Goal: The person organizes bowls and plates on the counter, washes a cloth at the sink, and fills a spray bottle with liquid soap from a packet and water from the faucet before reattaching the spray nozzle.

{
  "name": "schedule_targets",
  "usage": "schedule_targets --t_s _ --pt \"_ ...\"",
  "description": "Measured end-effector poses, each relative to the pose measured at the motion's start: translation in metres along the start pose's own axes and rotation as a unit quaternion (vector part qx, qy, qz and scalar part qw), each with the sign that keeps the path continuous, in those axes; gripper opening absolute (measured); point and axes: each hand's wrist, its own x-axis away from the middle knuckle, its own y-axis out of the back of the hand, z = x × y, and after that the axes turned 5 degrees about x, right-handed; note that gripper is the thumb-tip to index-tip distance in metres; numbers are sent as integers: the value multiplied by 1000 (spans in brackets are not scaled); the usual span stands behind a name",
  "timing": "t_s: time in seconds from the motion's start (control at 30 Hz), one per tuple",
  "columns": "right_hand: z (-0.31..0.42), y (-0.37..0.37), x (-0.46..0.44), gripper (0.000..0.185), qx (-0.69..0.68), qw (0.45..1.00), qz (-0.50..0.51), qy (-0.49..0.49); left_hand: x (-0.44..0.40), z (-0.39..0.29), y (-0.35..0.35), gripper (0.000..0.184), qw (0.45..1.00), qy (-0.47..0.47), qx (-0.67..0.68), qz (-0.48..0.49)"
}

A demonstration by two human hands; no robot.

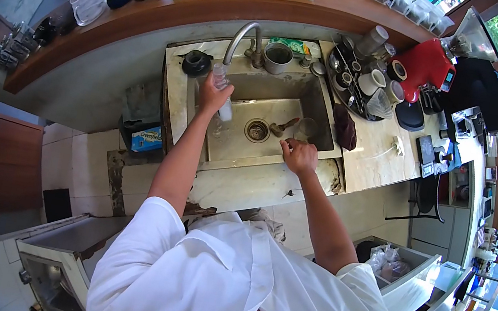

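Observation:
My left hand (214, 94) is wrapped round a clear, tube-shaped vessel (225, 110), perhaps a glass or bottle, tilted beneath the faucet (230, 47) at the sink's left side. Over the front right rim of the sink (242, 157), my right hand (300, 157) is closed with fingers curled; whatever it may hold is hidden. Just beyond those fingers a brown-handled brush or scoop (284, 126) lies on the basin floor by the drain (258, 130). Next to it is a clear round glass or bowl (307, 128).
A metal pot (277, 57) stands behind the sink, and a black round vessel (196, 64) at its back left corner. To the right are a dark cloth (344, 127), a crowded dish tray (371, 115) and a red grinder (420, 67). An open drawer (406, 269) juts out at lower right.

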Motion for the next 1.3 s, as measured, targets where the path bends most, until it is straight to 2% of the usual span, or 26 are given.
schedule_targets --t_s 0.1,0.2,0.27,0.4,0.47,0.6,0.8,0.9,0.97,1.0,1.07,1.3 --pt "-2 -3 0 40 -8 1000 -2 0 -4 3 0 46 998 -29 -55 -11" --pt "-2 -3 0 40 -13 1000 -1 -1 0 -8 3 44 999 -31 12 29" --pt "-2 -1 0 40 -14 1000 -5 -1 -5 -11 4 43 993 -37 -94 58" --pt "-2 -2 3 40 -8 1000 6 -7 -4 -11 1 43 999 9 -9 40" --pt "-4 -3 -2 40 -5 1000 -3 -2 -5 -16 1 47 993 8 -73 94" --pt "-5 -9 1 40 0 1000 1 -3 1 -30 -1 46 987 38 -147 58" --pt "-5 -6 1 39 -9 1000 -7 -2 -1 1 -8 45 997 24 -41 68" --pt "-4 -5 0 38 -6 1000 -8 -5 -2 3 -9 43 999 12 31 35" --pt "-4 -6 0 38 -6 1000 -5 -13 -2 1 -8 43 997 48 55 33" --pt "-4 -6 0 38 -10 1000 -10 -9 -1 0 -7 43 997 49 55 34" --pt "-4 -6 1 38 -14 1000 -14 -5 -1 -1 -6 41 999 -7 14 42" --pt "-5 -8 0 36 -4 1000 -14 -4 -4 2 -4 42 999 5 -2 42"
